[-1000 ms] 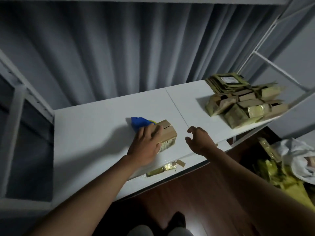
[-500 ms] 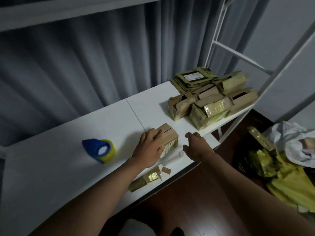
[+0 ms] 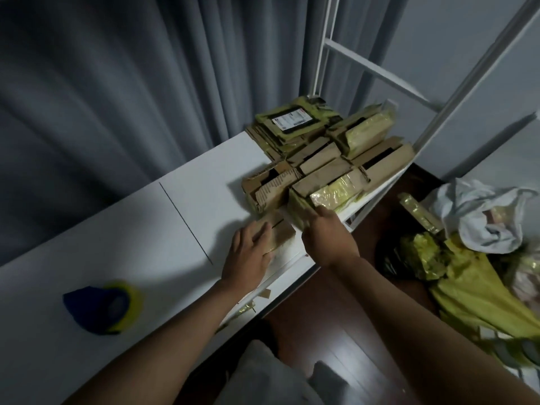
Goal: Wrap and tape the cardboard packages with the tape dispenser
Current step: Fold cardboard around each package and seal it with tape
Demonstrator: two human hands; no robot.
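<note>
Currently left hand lies flat on the small package, frame centre. Right hand fingers reach the pile up-right; grip unclear. Tape dispenser sits lower left, nearer the left hand.

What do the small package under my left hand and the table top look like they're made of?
The small package looks like matte brown cardboard, with a slit in its top. The table top looks like smooth white laminate or painted board, with a thin dark seam; which one is unclear.
</note>
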